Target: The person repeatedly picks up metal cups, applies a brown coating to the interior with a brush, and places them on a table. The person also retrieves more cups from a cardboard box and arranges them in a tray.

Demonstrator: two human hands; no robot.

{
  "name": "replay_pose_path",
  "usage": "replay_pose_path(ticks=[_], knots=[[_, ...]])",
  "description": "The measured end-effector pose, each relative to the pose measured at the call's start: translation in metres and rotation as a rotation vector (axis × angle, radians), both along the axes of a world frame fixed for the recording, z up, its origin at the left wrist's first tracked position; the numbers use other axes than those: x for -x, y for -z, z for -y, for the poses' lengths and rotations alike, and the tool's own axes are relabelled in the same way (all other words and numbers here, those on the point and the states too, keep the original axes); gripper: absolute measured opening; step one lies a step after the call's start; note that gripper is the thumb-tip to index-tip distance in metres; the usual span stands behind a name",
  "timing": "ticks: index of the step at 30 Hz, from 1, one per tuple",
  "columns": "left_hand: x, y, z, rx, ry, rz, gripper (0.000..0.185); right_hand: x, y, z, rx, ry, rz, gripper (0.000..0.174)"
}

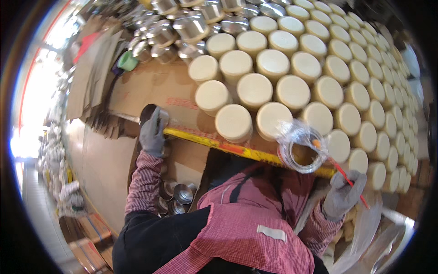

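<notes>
My left hand (153, 133), in a grey glove, grips a shiny metal cup (160, 115) at the left end of the table's yellow edge (219, 144). Near the right end of that edge, my gloved right hand (345, 193) is closed on a thin red stick (349, 182). A roll of clear tape or film (304, 146), blurred, lies between the hands, over the yellow edge; the red stick reaches towards it. Many cream-coloured round containers (233, 123) stand in rows beyond my right hand.
Metal cups (190, 27) are piled at the far left of the table. Flattened cardboard (92, 75) and a green cup (127, 61) lie beside them. Below the edge, a cardboard box (191, 154) holds several metal cups (183, 193). Clear plastic film (362, 236) hangs at the lower right.
</notes>
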State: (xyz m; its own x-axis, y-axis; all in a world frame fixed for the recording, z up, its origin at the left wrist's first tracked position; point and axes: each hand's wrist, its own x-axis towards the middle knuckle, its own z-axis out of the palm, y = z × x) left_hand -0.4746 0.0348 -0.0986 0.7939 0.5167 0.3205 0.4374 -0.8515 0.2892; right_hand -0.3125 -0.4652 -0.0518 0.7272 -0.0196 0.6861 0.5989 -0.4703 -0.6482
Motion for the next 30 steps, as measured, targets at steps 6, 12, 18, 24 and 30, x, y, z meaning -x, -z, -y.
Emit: replay_pose_path(ticks=[6, 12, 18, 24, 30], knots=[[0.004, -0.03, 0.053, 0.656, 0.234, 0.438, 0.025, 0.026, -0.045, 0.009, -0.362, -0.12, -0.534, 0.041], [-0.012, -0.05, 0.16, 1.978, 0.459, 0.05, 0.045, -0.004, -0.041, -0.031, 0.307, -0.151, -0.358, 0.032], [-0.042, -0.008, 0.222, 1.816, 0.992, -0.35, 0.036, 0.007, -0.021, -0.01, -0.378, -0.135, -0.756, 0.033], [-0.045, -0.01, 0.21, 1.391, 1.594, -0.618, 0.083, 0.036, 0.023, 0.033, -0.554, -0.34, -0.555, 0.024], [-0.04, -0.023, 0.207, 1.753, 1.147, -0.654, 0.093, 0.052, 0.068, 0.046, -1.011, -0.626, -0.685, 0.018]])
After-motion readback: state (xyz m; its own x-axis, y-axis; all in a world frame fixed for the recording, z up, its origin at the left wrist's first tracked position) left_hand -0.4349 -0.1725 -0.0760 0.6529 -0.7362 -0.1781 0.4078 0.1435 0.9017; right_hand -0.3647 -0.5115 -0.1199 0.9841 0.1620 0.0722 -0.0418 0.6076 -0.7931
